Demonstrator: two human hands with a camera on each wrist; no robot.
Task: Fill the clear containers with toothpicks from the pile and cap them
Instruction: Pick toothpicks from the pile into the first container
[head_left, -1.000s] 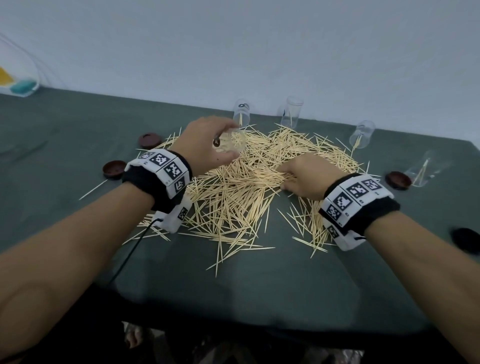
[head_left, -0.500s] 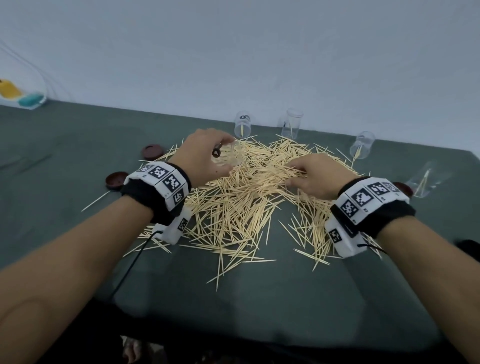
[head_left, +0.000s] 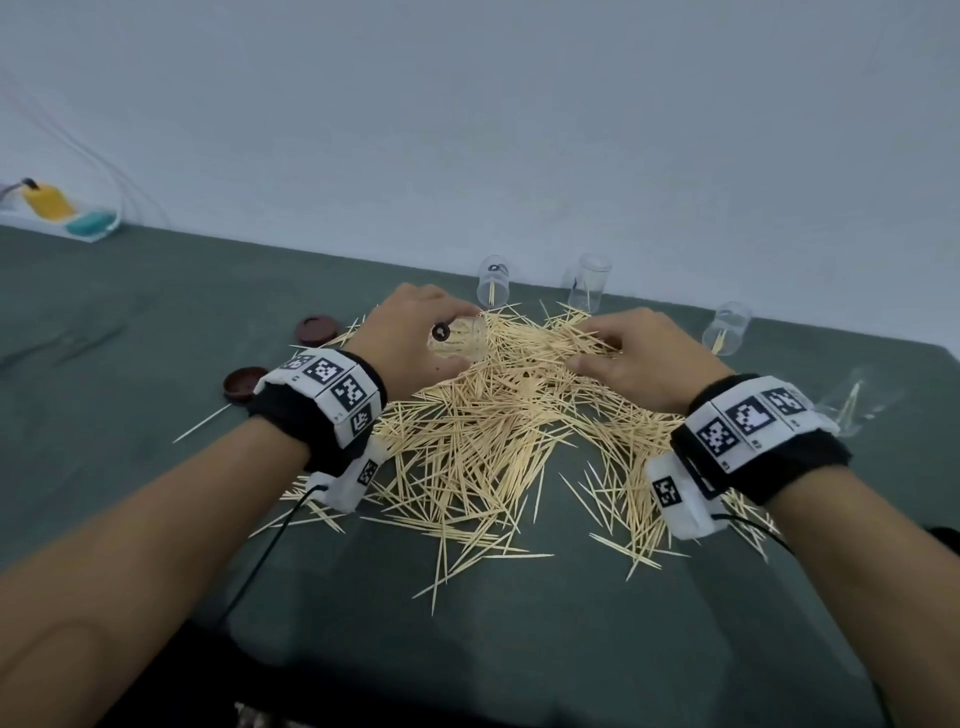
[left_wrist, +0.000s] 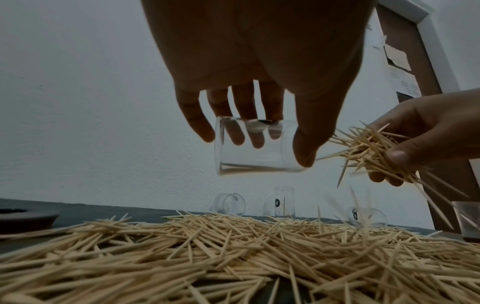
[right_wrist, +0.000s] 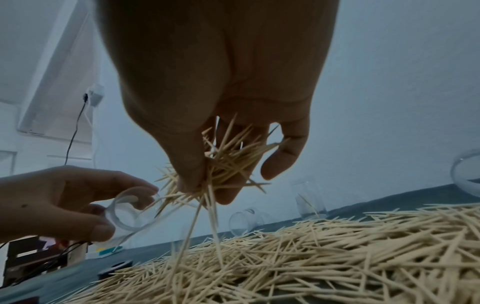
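Observation:
A wide pile of toothpicks (head_left: 483, 436) covers the dark green table (head_left: 156, 322). My left hand (head_left: 415, 338) holds a clear container (left_wrist: 257, 148) on its side above the pile, fingers and thumb curled round it, its mouth facing right. My right hand (head_left: 628, 353) pinches a bunch of toothpicks (right_wrist: 228, 162) just beside that mouth, and a few of them dangle or drop toward the pile. The container (right_wrist: 130, 214) looks empty. Three more clear containers (head_left: 492, 280) (head_left: 589, 280) (head_left: 727, 327) sit at the pile's far edge.
Two dark red caps (head_left: 318, 329) (head_left: 244, 383) lie left of the pile. Another clear container (head_left: 852, 402) lies on its side at the right, with a toothpick in it. A white tray (head_left: 67, 218) sits at the far left by the wall.
My right hand has lifted off the pile with a bunch of toothpicks and moved up and left toward the container. My left hand has kept the container almost in place.

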